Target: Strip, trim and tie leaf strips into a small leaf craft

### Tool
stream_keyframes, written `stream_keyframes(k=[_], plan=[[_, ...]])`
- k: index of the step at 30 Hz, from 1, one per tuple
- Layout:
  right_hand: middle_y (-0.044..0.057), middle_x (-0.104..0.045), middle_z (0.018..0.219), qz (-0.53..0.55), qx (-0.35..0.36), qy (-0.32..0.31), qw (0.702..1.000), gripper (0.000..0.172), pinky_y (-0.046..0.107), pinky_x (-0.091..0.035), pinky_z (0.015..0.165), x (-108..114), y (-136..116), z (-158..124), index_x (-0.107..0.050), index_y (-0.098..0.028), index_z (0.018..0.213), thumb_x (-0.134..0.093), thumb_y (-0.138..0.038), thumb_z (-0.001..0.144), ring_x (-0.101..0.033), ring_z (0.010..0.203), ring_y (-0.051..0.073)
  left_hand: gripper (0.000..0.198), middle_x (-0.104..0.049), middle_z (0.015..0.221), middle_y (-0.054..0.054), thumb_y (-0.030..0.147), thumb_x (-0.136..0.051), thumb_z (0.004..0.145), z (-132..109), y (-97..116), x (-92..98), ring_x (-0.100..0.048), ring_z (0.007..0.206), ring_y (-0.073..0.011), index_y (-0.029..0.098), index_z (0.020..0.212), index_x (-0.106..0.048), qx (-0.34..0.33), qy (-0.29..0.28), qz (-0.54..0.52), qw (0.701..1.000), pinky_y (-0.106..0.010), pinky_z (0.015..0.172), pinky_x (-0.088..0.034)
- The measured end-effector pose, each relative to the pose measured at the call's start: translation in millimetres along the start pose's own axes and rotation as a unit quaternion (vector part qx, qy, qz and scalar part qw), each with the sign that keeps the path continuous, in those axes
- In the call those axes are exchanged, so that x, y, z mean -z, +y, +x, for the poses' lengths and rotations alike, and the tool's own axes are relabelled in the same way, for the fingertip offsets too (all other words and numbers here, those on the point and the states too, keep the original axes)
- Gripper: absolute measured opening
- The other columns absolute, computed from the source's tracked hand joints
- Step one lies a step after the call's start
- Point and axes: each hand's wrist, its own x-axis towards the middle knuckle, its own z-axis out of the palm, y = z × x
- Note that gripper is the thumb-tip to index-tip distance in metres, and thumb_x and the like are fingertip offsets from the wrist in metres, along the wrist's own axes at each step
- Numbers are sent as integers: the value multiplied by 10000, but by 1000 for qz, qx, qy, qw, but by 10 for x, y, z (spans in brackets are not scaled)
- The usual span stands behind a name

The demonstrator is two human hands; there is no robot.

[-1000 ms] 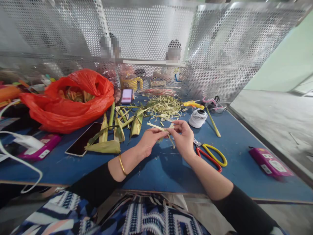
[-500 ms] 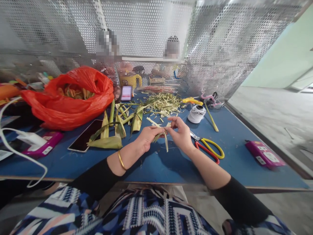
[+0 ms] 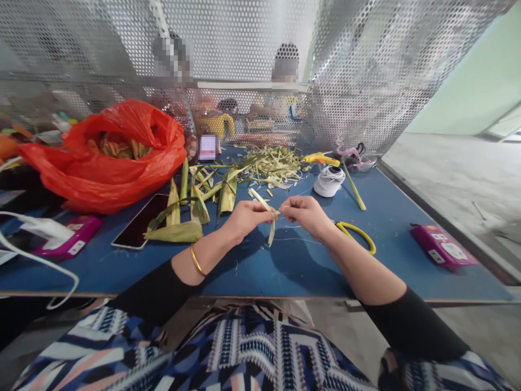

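My left hand [image 3: 249, 220] pinches a pale green corn husk strip [image 3: 272, 233]; one end juts up past the fingers and another hangs below. My right hand [image 3: 307, 215] is closed, thumb and fingertips pinching at the same piece close to the left fingertips. A fine white thread seems to run there too, though what is inside the right fingers is partly hidden. The spool of white thread [image 3: 326, 183] stands beyond my right hand. Under my right forearm lie scissors, only their yellow handle [image 3: 368, 244] showing. Larger corn husks [image 3: 179, 232] lie left of my left hand.
Husk scraps [image 3: 277, 165] are heaped at the back, beside a yellow glue gun [image 3: 321, 158] and clear glasses [image 3: 360, 160]. A red plastic bag [image 3: 122, 187], a phone [image 3: 136, 231] and a purple pack [image 3: 77, 239] sit left; another purple pack [image 3: 443, 247] lies right. A perforated metal screen [image 3: 252, 49] rises behind.
My right hand has turned over and moved slightly right, its fingers now curled in. The right forearm now covers most of the scissors. The husk strip in my left hand has shifted.
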Motion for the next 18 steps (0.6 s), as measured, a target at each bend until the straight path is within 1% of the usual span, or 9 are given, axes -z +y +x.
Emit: stream_keyframes(k=[2,4,6,8,10,12,13,15,18], plan=[[-28,-516,452,116,-110,-11,987,105,230,-339,445,-48,4,35,-620,-171,544,-656,-233,622,-425,430,88,56,-722,678,-26,232,-742,663,-20,5,-1,-643,686,-180,188,694,-757,-64,14,99,993,-284,710,-471],[-27,-498,440,197,-176,-17,964,117,227,-334,414,-99,-2,54,-600,-168,518,-671,-219,596,-407,402,80,46,-743,747,-46,221,-713,700,-50,24,-10,-660,776,-214,210,706,-758,-133,45,219,965,-295,758,-462],[-24,-495,445,240,-210,-20,948,135,233,-364,415,-144,-12,48,-580,-173,510,-673,-218,596,-412,399,81,73,-751,794,-60,198,-687,719,-72,44,-20,-658,850,-229,223,698,-753,-189,85,304,930,-303,823,-449],[-7,-549,499,245,-198,-15,949,123,250,-421,461,-159,-12,11,-605,-174,562,-671,-249,634,-461,434,92,81,-745,777,-50,188,-677,718,-71,57,-17,-654,829,-217,220,701,-750,-196,106,306,926,-294,810,-451],[8,-626,595,184,-137,13,973,107,271,-462,541,-119,11,-58,-660,-176,690,-677,-281,678,-534,508,112,62,-722,700,-26,186,-685,702,-45,56,6,-639,725,-186,202,689,-744,-145,109,233,955,-276,717,-457],[-2,-660,661,40,-41,48,997,141,285,-462,606,-18,62,-156,-684,-195,808,-695,-271,690,-573,581,132,50,-698,638,-13,183,-700,681,-9,43,38,-613,652,-156,182,640,-728,-74,105,129,983,-262,655,-453],[-13,-656,666,-50,3,56,997,150,285,-450,620,49,96,-215,-684,-207,825,-705,-245,681,-576,602,138,62,-692,623,-14,181,-709,670,7,34,53,-605,639,-146,177,608,-716,-42,102,80,991,-259,647,-457],[-24,-629,655,-208,48,25,977,86,269,-416,602,185,169,-341,-671,-214,750,-714,-208,676,-560,605,137,92,-695,625,-26,181,-722,651,26,16,71,-601,635,-133,173,563,-695,9,92,3,996,-256,650,-469],[-7,-634,733,-332,44,-31,942,37,247,-404,610,312,260,-506,-656,-209,732,-679,-180,734,-576,634,130,99,-701,640,-39,210,-736,640,14,7,65,-599,625,-121,167,563,-692,68,68,-54,994,-249,634,-475]])
